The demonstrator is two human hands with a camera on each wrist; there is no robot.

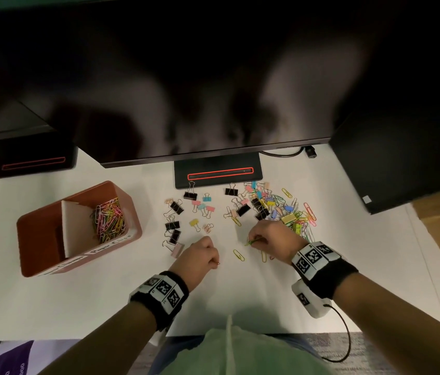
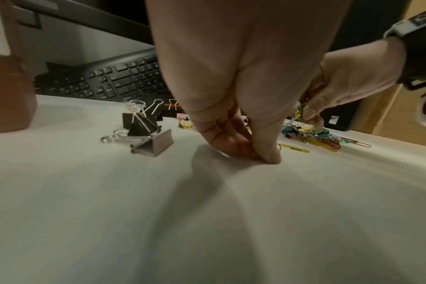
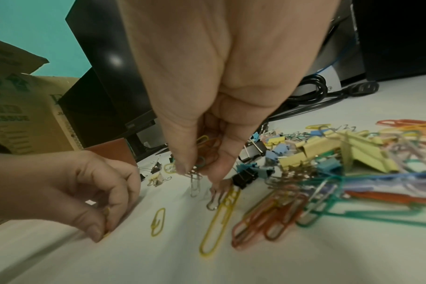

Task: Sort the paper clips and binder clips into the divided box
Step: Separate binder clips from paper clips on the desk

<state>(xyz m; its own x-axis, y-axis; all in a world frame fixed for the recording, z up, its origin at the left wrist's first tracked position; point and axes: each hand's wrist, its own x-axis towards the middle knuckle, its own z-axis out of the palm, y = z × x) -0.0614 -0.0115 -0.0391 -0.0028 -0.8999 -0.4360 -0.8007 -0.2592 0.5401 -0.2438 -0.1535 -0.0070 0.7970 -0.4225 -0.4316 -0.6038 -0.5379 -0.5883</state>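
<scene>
Sorting half done: paper clips fill one compartment, binder clips not yet boxed

Nearest, the left hand [image 1: 199, 256] pinches a small clip, seemingly yellow, against the tabletop [image 1: 78, 301]; the right hand [image 1: 270, 239] grips a bunch of paper clips [image 3: 208, 151]; beyond, black and pastel binder clips [image 1: 177, 207] and a mixed pile [image 1: 281, 209] lie loose; at far left the divided box [image 1: 37, 244] holds paper clips in its far compartment; the near one looks almost empty.
</scene>
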